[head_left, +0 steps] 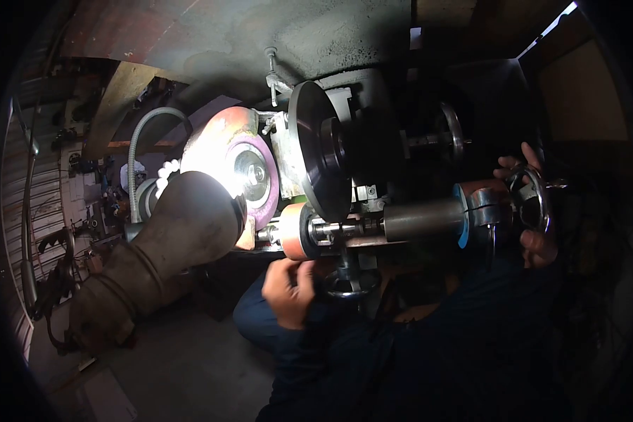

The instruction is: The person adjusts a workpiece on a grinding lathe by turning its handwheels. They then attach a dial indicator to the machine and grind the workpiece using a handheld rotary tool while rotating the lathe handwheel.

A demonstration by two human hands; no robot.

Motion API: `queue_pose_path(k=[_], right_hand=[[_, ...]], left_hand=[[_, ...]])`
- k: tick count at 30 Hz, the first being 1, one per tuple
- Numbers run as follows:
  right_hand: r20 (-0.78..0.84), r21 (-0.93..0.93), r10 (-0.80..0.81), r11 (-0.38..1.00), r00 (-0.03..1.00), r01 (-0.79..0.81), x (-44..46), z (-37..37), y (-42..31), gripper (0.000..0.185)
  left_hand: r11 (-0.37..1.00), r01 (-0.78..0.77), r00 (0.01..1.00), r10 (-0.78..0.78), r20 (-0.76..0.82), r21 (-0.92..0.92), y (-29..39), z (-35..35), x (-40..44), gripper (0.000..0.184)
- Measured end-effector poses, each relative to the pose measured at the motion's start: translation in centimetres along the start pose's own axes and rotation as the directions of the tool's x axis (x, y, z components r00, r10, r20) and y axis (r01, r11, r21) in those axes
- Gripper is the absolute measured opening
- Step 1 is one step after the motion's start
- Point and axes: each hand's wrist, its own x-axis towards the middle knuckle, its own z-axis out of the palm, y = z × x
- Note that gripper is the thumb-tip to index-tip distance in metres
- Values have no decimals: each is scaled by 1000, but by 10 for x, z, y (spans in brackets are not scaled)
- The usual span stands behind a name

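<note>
My left hand (288, 292) is just below an orange drum with a black edge (297, 231) on the machine's spindle line. Its thumb and fingers are bent but apart, and nothing shows between them; whether the fingertips touch the drum I cannot tell. At the right, my right hand (538, 247) is around a chrome handwheel (546, 202), fingers behind the rim and partly hidden by it. Left of the handwheel is a clamped metal collar (481, 205) with a blue band, then a grey cylinder (422, 219). A small shiny handwheel (352, 283) sits right of my left hand.
A pinkish grinding wheel (264, 183) under an orange guard (221, 133) is brightly lit by a lamp (197, 211) in front. A large dark disc (316, 151) stands behind the spindle line. Another handwheel (451, 130) is at the back; a flexible conduit (133, 162) curves at left.
</note>
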Motion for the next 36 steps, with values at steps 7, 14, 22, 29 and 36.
queue_pose_path(k=[7,14,22,29,36], right_hand=[[2,-114,-60,992,998,60,0,-3,4,130],[55,-116,-99,988,994,105,1,-14,12,127],[91,6,-73,997,993,73,1,-16,15,131],[52,98,-40,995,998,35,-1,-13,13,132],[45,132,-32,991,998,26,0,-12,14,132]], left_hand=[[789,-422,839,526,-137,446,-14,-5,42,30],[904,-392,896,417,-151,171,-21,16,59,38],[952,-282,934,301,-191,119,-23,22,48,52],[949,-306,905,315,-286,75,-22,30,50,51],[946,-322,894,317,-318,37,-18,33,53,54]])
